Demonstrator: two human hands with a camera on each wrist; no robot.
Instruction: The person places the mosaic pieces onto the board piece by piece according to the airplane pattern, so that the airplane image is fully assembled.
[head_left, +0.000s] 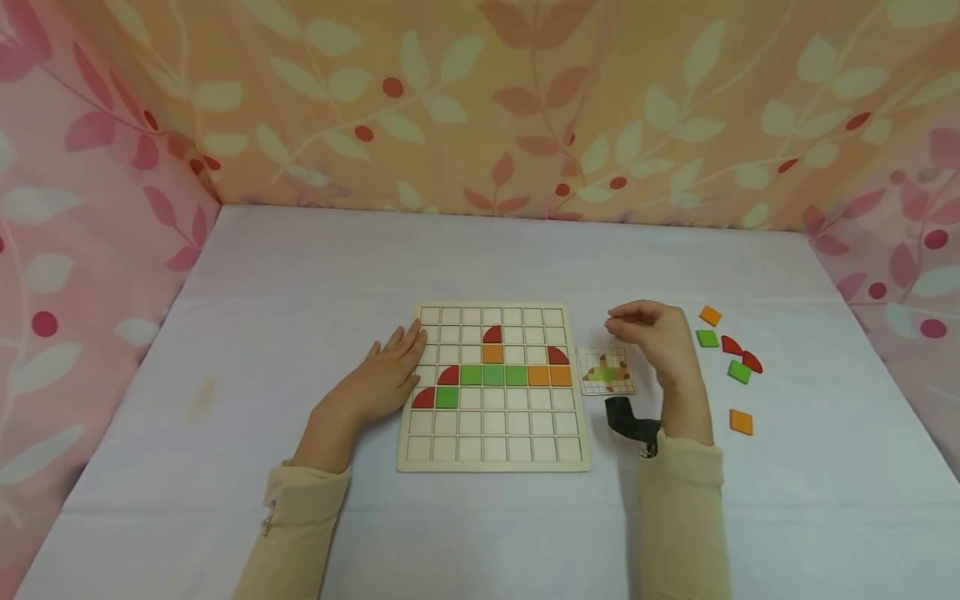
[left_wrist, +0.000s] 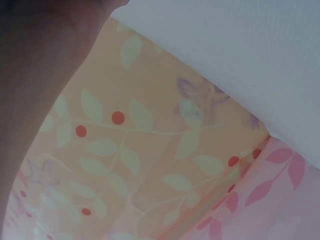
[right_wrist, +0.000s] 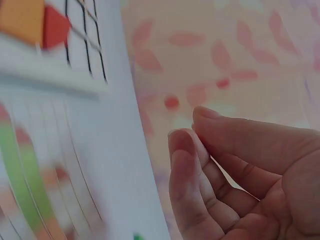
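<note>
A wooden grid board (head_left: 492,448) lies on the white table, with red quarter-round tiles (head_left: 492,335), green square tiles (head_left: 493,376) and orange square tiles (head_left: 538,376) set in some cells. My left hand (head_left: 386,375) rests with straight fingers on the board's left edge. To the right of the board lies a small pattern card (head_left: 606,371) showing a coloured grid figure. Over the table just beyond that card is my right hand (head_left: 656,342). In the right wrist view its thumb and loosely bent fingers (right_wrist: 185,175) come close together, with nothing visible between them.
Loose tiles lie right of the right hand: orange squares (head_left: 741,422), green squares (head_left: 707,338) and red quarter-rounds (head_left: 752,362). A black wrist camera (head_left: 630,421) sticks out from the right wrist. Patterned cloth (head_left: 450,108) walls the table's back and sides.
</note>
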